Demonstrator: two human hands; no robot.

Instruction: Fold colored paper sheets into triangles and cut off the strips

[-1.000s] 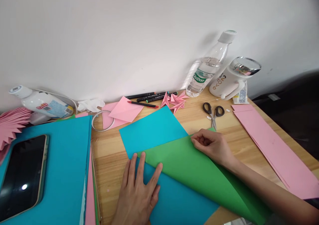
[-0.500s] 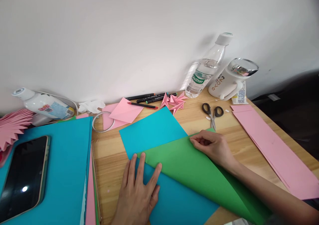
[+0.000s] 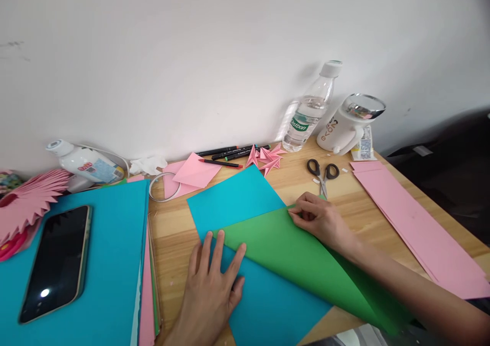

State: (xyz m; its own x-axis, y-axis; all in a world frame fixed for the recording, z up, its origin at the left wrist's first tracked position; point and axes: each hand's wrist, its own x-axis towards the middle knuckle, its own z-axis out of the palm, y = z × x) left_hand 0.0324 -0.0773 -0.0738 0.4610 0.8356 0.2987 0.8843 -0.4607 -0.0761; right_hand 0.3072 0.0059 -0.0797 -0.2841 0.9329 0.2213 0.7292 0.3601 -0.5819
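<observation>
Paper stock: matte, smooth; blue stack [image 3: 115,239] at the worktop's left, a pale ragged strip down its side, phone [image 3: 57,264] lying on top.
Pleats: pink fan [image 3: 36,203], sawtooth rim, beyond the stack's far left.
Folded stars: pink, sharp-pointed cluster [image 3: 266,158] near the back edge, beside slim black pens [image 3: 233,154].
Hard goods: clear plastic bottle [image 3: 306,116] and glossy white mug [image 3: 346,126] near the back right corner; scissors [image 3: 322,180], steel blades, black loops, in front of them.
Strips: long pink paper strips [image 3: 417,233] along the right edge.
Worktop: pale wood-grain board [image 3: 172,264], back edge against a plain off-white wall [image 3: 191,70]; dark area past the right edge.
Grip, left: left hand [image 3: 212,290] flat, fingers spread, tips pressing at the green sheet's left point.
Grip, right: right hand [image 3: 319,221], thumb and finger pinching the green sheet's upper edge.
Green sheet: [image 3: 268,239] mid-worktop, over the blue sheet [image 3: 237,198]; tapered to the left, lower right side curved and shaded, running toward the near edge.
</observation>
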